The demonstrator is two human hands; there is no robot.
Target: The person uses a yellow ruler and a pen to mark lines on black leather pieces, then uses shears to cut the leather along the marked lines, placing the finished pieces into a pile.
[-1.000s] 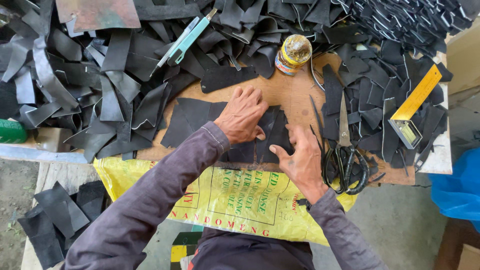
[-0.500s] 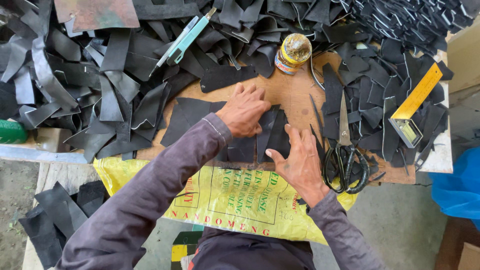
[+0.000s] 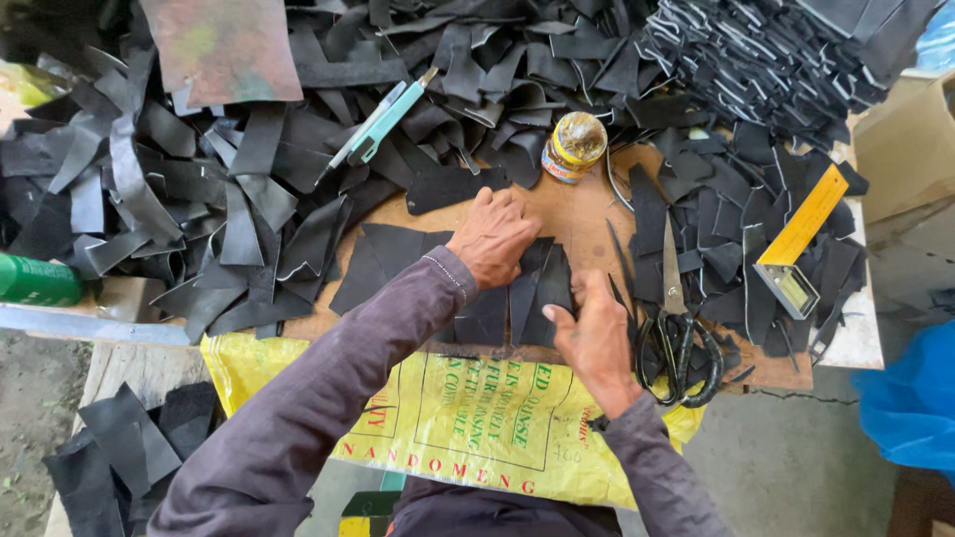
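Observation:
My left hand (image 3: 492, 237) lies palm down on flat black pieces of sheet material (image 3: 388, 261) at the middle of a wooden board (image 3: 587, 214). My right hand (image 3: 595, 333) rests just to the right, its fingers pressing the edge of the same overlapping black pieces (image 3: 542, 293). Neither hand lifts anything; both press the pieces onto the board. Large black-handled scissors (image 3: 676, 328) lie right beside my right hand.
Heaps of black strips (image 3: 199, 199) cover the board's left, back and right. A yellow-lidded jar (image 3: 574, 146) stands behind my hands. A teal cutter (image 3: 383, 119), a yellow square ruler (image 3: 801, 239), a green bottle (image 3: 40, 280) and a yellow sack (image 3: 477, 428) are around.
My left hand has stayed on the black pieces. My right hand has shifted slightly up and right along the pieces' edge.

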